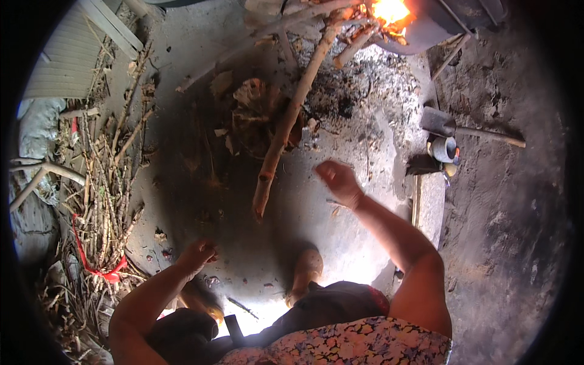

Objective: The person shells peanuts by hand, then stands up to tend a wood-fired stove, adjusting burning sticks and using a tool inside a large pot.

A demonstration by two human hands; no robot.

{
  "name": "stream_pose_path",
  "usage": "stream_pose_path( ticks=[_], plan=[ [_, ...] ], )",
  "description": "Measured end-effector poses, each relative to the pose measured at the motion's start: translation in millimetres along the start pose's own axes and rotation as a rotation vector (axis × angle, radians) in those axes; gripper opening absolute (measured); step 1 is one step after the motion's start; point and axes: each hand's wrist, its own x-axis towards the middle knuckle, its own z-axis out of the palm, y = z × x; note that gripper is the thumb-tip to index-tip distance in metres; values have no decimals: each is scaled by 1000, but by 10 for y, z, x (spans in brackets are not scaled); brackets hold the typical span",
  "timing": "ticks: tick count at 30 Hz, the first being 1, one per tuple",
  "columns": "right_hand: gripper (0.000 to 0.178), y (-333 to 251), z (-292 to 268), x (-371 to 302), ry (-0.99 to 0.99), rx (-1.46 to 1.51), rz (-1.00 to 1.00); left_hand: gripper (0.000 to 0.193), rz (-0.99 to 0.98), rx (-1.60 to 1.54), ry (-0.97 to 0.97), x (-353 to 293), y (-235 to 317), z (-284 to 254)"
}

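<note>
My right hand (339, 184) hovers over the grey floor, right of a long bare branch (293, 112). Its fingers are curled in, slightly blurred, and no object shows in them. The branch runs from the fire (389, 12) at the top toward me, its near end pointing between my hands. Lower and to the left, my left hand (198, 254) is closed beside my knee, apart from the branch and with nothing visible in it. Behind the branch's middle sits a brownish crumpled heap (255, 115), too dark to make out.
A dark rounded vessel (420, 39) stands by the flames, with ash (347, 91) below. Bundled twigs (115, 182) with a red tie (109, 275) lie left. At right are a flat-bladed tool (438, 121), a grey cup (443, 148) and a ledge (430, 204). My foot (308, 267) is below.
</note>
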Motion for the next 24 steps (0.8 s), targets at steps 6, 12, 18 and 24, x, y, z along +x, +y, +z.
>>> stream_pose_path(
  ticks=[6, 12, 18, 24],
  plan=[
    [16, 1121, 69, -376, 376, -170, 56, 21, -28, 69, -38, -33, -58, -47],
    [25, 1793, -454, -258, 527, -642, 492, 20, -6, 95, -35, 45, 17, -55],
    [20, 1679, -468, -240, 515, -435, 440, 18, -2, 70, -29, -22, 38, -44],
    [14, 1080, -405, -225, 518, 438, 432, 23, -11, 40, -11, 46, 58, 48]
  ],
)
